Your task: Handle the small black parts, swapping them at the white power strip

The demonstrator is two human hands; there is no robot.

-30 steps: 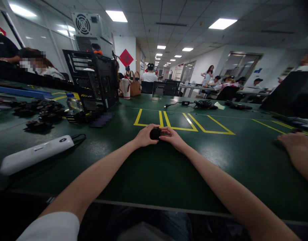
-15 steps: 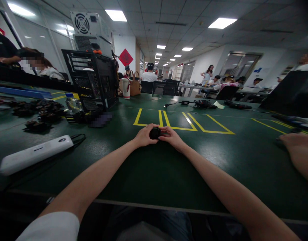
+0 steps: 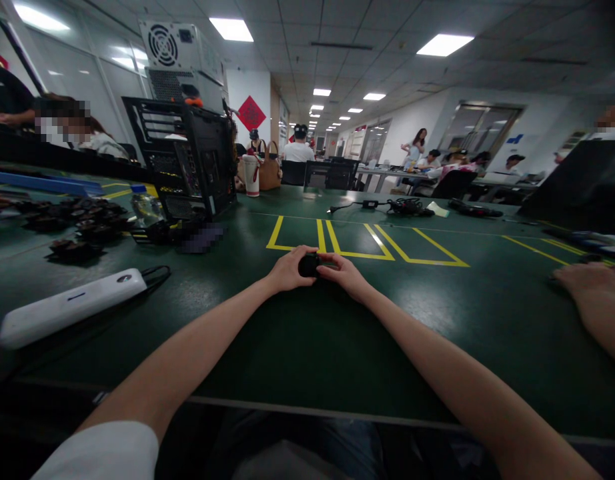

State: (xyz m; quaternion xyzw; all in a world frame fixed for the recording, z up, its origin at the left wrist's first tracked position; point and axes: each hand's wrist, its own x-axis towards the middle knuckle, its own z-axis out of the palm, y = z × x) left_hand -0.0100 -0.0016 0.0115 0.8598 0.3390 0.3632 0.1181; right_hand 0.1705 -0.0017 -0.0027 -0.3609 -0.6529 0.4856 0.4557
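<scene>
Both my arms reach out over a dark green table point(image 3: 297, 340). A small round black object point(image 3: 308, 265) sits between my hands near the table's middle. My left hand point(image 3: 287, 270) curls round its left side. My right hand point(image 3: 343, 273) closes on its right side with fingertips on top. What the object is cannot be made out.
A white power bank point(image 3: 67, 307) with a black cable lies at the left. Beyond it are several black parts point(image 3: 82, 223), a water bottle point(image 3: 146, 207) and an open black computer case point(image 3: 187, 160). Yellow tape boxes point(image 3: 367, 243) mark the table. Another person's hand point(image 3: 585, 283) rests at the right edge.
Almost nothing differs: both hands stay closed on the small black object, with slight finger shifts. The other person's hand at the right moved a little.
</scene>
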